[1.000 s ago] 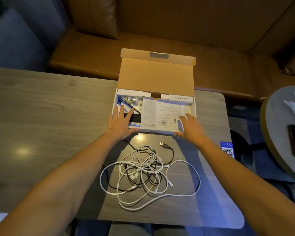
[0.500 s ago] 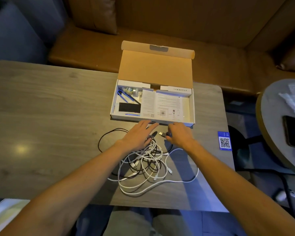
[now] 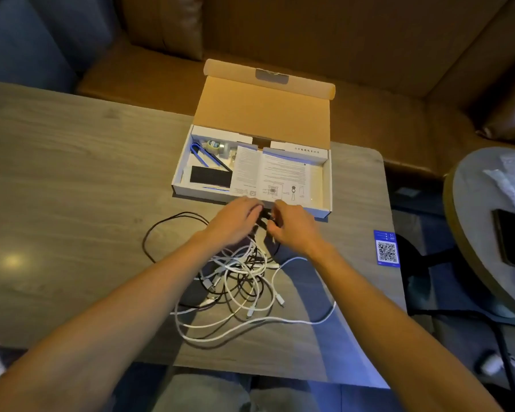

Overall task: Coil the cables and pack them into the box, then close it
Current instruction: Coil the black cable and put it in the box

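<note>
An open cardboard box [image 3: 179,185] sits on the wooden table, its lid [image 3: 265,114] standing up at the back. Inside lie a paper leaflet [image 3: 275,176], a black pad, a blue tool and a small tape roll. In front of the box lies a tangle of white cables [image 3: 244,281] mixed with a black cable [image 3: 161,224] that loops out to the left. My left hand [image 3: 235,221] and my right hand [image 3: 292,227] meet just in front of the box, both pinching the black cable's end above the tangle. The plug is mostly hidden between my fingers.
A blue QR-code card [image 3: 386,248] lies near the table's right edge. A round side table [image 3: 470,233] on the right holds a dark phone [image 3: 512,242] and plastic wrap. A brown leather bench runs behind the table.
My hands left the box front and came down to the cables. They now meet on the black cable's end, which has lifted slightly from the table.
</note>
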